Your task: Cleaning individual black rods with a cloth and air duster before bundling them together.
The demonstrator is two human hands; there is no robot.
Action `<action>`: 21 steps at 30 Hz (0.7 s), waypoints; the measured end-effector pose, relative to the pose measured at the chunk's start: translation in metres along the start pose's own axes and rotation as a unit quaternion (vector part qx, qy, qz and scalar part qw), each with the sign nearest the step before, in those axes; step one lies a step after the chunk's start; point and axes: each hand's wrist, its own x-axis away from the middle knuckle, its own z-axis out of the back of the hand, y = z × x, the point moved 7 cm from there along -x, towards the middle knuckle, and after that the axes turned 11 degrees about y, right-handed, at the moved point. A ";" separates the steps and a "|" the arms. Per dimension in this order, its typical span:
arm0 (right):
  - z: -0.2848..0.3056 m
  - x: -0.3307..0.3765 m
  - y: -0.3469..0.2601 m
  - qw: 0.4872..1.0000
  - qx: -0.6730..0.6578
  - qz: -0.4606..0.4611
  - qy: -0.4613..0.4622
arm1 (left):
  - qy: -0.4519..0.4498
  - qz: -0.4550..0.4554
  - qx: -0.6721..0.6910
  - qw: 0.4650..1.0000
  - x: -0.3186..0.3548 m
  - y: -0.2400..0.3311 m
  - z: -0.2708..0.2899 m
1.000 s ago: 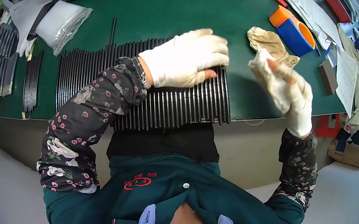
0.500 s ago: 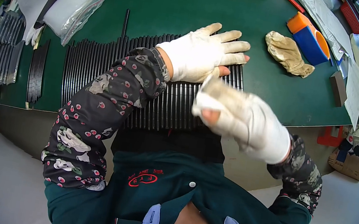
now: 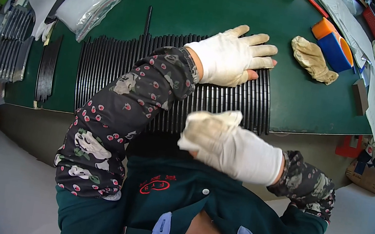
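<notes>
A: Row of black strips [image 3: 122, 64] laid side by side across the near half of the green worktop [image 3: 206, 6], running from the left edge of the mat to just under the left hand [image 3: 231, 60]. Worth keeping that hand exactly so: flat, fingers spread, palm pressing the right end of the row, gripping nothing.

B: And the right hand [image 3: 227, 143]?

A: Near the body, gloved, fingers bunched over a pale wad of cloth [image 3: 209, 123] at the near edge of the strips. Closed on the cloth, by the look of it, though fingertips hidden under the fabric.

B: How best to handle the wipe, then?

A: Probably along the length of the strips, not across, so none get knocked out of line. Light, even pressure; firm hold with the flat hand so the row stays packed.

B: Anything to watch for?

A: One strip [image 3: 148, 21] standing out beyond the far edge of the row, easily snagged. Second soiled cloth [image 3: 314, 59] well off to the right beside the orange and blue tape roll [image 3: 333, 45]; bagged white pads [image 3: 84, 8] far left. Better kept clear of all three.
</notes>
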 end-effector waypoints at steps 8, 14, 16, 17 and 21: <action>0.064 -0.023 0.002 0.977 -0.190 -0.098 0.015 | 0.056 0.035 -0.037 0.997 0.018 -0.019 0.038; 0.047 -0.034 0.046 0.986 -0.015 -0.075 0.145 | -0.017 0.078 -0.052 0.995 0.077 -0.047 0.029; 0.009 -0.040 0.022 0.994 0.096 -0.035 0.039 | -0.022 0.079 -0.056 0.995 0.082 -0.048 0.028; -0.004 -0.040 0.002 0.998 0.030 -0.028 -0.038 | -0.033 0.087 -0.057 0.994 0.083 -0.048 0.032; -0.008 -0.031 -0.031 0.987 -0.159 0.002 -0.036 | -0.029 0.085 -0.051 0.995 0.079 -0.047 0.029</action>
